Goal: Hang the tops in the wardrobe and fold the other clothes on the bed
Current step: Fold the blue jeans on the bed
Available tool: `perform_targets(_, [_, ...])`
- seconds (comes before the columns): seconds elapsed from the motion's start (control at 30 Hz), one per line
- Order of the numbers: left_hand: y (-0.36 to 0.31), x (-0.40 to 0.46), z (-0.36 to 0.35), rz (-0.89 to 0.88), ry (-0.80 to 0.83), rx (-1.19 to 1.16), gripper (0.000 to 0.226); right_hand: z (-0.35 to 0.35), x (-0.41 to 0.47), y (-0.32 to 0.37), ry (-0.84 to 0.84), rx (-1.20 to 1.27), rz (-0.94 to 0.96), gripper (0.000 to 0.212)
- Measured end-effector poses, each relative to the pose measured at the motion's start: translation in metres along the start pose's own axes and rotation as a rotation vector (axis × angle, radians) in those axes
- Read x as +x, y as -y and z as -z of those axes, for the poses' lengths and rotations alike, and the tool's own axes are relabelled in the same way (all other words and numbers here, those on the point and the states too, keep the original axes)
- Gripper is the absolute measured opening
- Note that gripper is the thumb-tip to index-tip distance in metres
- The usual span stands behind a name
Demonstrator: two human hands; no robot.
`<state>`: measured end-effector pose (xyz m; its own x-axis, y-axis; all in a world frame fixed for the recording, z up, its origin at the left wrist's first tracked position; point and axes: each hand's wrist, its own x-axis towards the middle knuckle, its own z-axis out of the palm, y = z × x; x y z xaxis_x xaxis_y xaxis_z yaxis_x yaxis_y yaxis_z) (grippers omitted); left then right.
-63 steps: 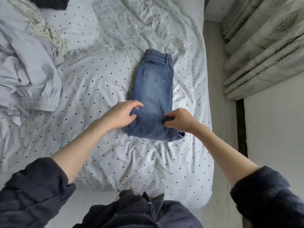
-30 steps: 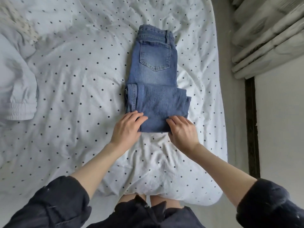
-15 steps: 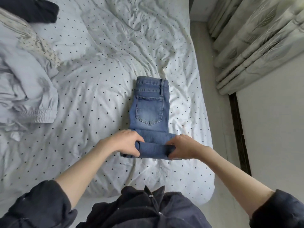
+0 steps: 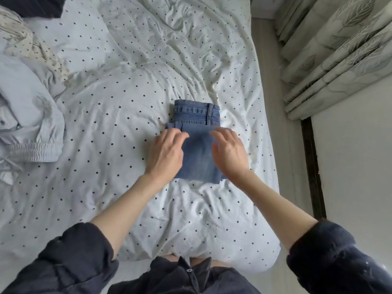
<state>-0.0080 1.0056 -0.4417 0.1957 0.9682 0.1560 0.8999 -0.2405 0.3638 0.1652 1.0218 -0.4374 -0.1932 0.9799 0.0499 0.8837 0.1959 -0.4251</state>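
Jeans lie folded into a compact packet near the middle of the bed, on the dotted white cover, with the waistband at the far end and the folded legs laid over it.

Going from left to right: at the far left a pile of pale grey clothes lies crumpled on the bed, well apart from the jeans, with a dark garment at the top corner. Then comes the left hand, with fingers spread and relaxed, lying flat on the left side of the packet. The right hand is also spread, over the right side of the denim; I cannot tell if the palm really touches. Neither hand pinches anything. At the far right, past the edge of the bed, hang curtains with a leaf pattern.

I think the fold is nearly finished. The risk is that stiff denim springs open when the hands lift, because the soft, wrinkled cover gives little support. The left edge of the upper layer already sticks out a little, so the packet may end uneven.

No brand, label or writing can be read anywhere.
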Motion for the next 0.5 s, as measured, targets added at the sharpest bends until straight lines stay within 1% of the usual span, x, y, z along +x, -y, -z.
perform_targets(0.03, [-0.002, -0.012, -0.014, -0.028, 0.070, 0.010, 0.042, -0.013, -0.015, -0.001, -0.017, -0.012, 0.063, 0.033])
perform_targets(0.07, [-0.003, -0.022, -0.023, -0.048, 0.145, 0.028, 0.047, -0.020, -0.028, -0.001, 0.010, -0.048, 0.121, 0.036])
perform_targets(0.1, [0.001, -0.027, -0.036, -0.049, 0.216, 0.058, 0.053, -0.031, -0.034, -0.006, 0.093, -0.095, 0.151, 0.041])
perform_targets(0.17, [0.012, -0.027, -0.052, -0.046, 0.308, 0.109, 0.062, -0.045, -0.036, -0.016, 0.312, -0.180, 0.132, 0.055])
perform_targets(0.2, [0.018, -0.022, -0.058, -0.054, 0.322, 0.120, 0.062, -0.051, -0.031, -0.021, 0.373, -0.211, 0.119, 0.060])
perform_targets(0.23, [0.025, -0.015, -0.067, -0.064, 0.325, 0.134, 0.061, -0.061, -0.021, -0.028, 0.397, -0.235, 0.109, 0.063])
perform_targets(0.33, [0.042, 0.006, -0.091, -0.081, 0.332, 0.165, 0.056, -0.082, 0.005, -0.039, 0.414, -0.251, 0.083, 0.061])
perform_targets(0.5, [0.067, 0.014, -0.133, -0.097, 0.277, 0.210, 0.052, -0.122, 0.025, -0.059, 0.345, -0.229, 0.092, 0.054])
